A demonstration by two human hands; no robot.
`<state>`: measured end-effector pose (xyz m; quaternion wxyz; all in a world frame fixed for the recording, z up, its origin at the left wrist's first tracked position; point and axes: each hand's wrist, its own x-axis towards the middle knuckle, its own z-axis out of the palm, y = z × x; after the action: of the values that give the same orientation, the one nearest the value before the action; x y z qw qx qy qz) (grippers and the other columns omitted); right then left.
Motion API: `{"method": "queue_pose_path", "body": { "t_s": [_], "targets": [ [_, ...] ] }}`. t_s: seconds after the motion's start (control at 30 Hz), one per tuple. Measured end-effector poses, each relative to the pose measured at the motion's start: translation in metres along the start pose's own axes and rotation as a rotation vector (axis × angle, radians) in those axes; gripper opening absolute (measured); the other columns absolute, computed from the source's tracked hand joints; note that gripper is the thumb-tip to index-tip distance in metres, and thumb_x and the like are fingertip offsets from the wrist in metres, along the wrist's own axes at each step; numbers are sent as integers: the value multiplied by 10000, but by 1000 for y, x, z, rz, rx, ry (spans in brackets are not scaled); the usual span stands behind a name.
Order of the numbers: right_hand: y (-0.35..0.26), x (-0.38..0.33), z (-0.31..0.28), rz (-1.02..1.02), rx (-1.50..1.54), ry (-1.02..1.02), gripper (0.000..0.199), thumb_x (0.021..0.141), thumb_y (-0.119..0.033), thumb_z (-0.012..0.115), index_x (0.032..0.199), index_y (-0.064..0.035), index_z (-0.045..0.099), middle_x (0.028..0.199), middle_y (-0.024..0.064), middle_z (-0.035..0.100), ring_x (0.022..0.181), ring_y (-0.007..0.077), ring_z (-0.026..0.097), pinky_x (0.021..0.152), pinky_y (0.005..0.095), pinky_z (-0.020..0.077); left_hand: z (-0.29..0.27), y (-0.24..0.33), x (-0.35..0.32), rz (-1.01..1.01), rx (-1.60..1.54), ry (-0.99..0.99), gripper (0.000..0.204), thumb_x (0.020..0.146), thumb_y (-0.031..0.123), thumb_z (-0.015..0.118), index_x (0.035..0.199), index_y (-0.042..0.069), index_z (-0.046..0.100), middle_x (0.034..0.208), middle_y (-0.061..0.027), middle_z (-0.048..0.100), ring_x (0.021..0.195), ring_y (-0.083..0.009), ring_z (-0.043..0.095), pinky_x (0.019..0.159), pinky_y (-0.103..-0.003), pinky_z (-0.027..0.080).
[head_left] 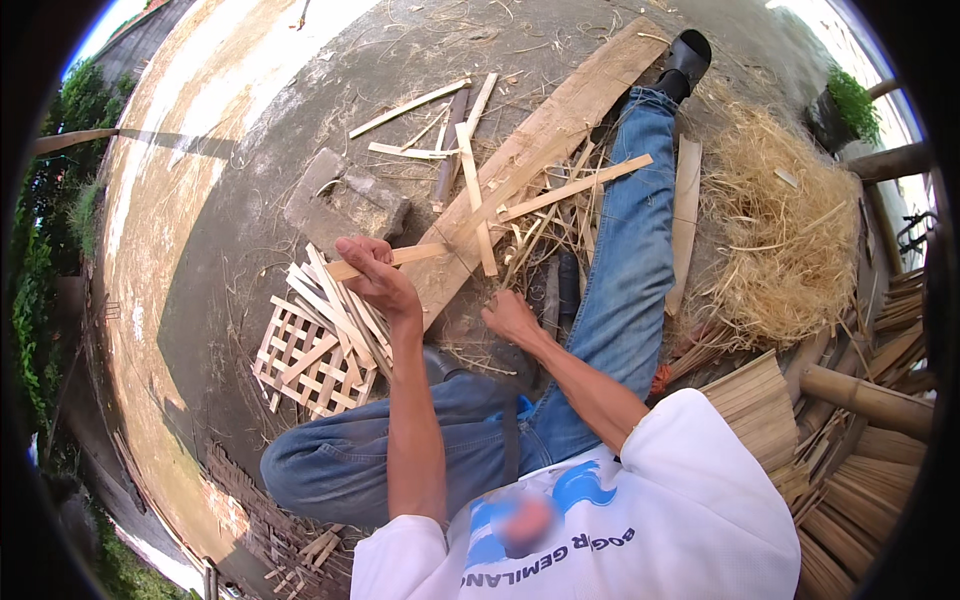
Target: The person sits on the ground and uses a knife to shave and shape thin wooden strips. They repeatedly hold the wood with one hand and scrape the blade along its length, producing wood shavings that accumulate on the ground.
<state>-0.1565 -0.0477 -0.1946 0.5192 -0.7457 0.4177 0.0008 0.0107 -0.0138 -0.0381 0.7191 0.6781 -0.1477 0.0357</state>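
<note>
My left hand [375,275] is raised in front of me and shut on a long pale bamboo strip [560,190] that runs up and to the right across a wooden plank [560,115]. My right hand [510,315] is lower, down among loose bamboo strips [530,240] beside my outstretched leg in blue jeans [625,250]. Its fingers point down and away, so I cannot tell whether it grips anything. A dark narrow object [558,290] lies just right of that hand. A woven bamboo lattice [300,370] lies below and left of my left hand, with a few loose flat strips [335,300] on it.
A grey stone block [345,200] sits beyond the lattice. A heap of straw-like shavings [785,240] lies to the right. Bundles of split bamboo [760,395] and a thick bamboo pole [865,395] are at the lower right. Bare concrete ground [220,150] stretches left.
</note>
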Motion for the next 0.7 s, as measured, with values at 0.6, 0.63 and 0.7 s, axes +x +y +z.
{"method": "queue_pose_path", "body": {
  "t_s": [0.6,0.63,0.7],
  "targets": [
    [8,3,1,33,-11,-1,281,837,-196,685,965,53,665,863,262,710,834,457,696,761,494,552,-2,-4,-2,15,22,-22,550,1125,479,306,705,123,285,616,23,323,586,-93,285,554,-270,277],
    [-1,-6,3,-25,24,3,277,838,-194,684,961,53,664,863,261,710,833,456,696,759,495,551,-5,-4,-2,7,22,-15,552,1127,470,309,700,121,282,616,25,311,584,-92,272,550,-275,259],
    [-4,-13,5,-65,34,46,271,840,-195,685,946,54,660,850,259,706,825,451,697,750,494,548,-3,-2,-2,-1,11,-9,555,1130,451,314,689,117,276,614,29,287,581,-91,247,542,-285,223]
  ]
}}
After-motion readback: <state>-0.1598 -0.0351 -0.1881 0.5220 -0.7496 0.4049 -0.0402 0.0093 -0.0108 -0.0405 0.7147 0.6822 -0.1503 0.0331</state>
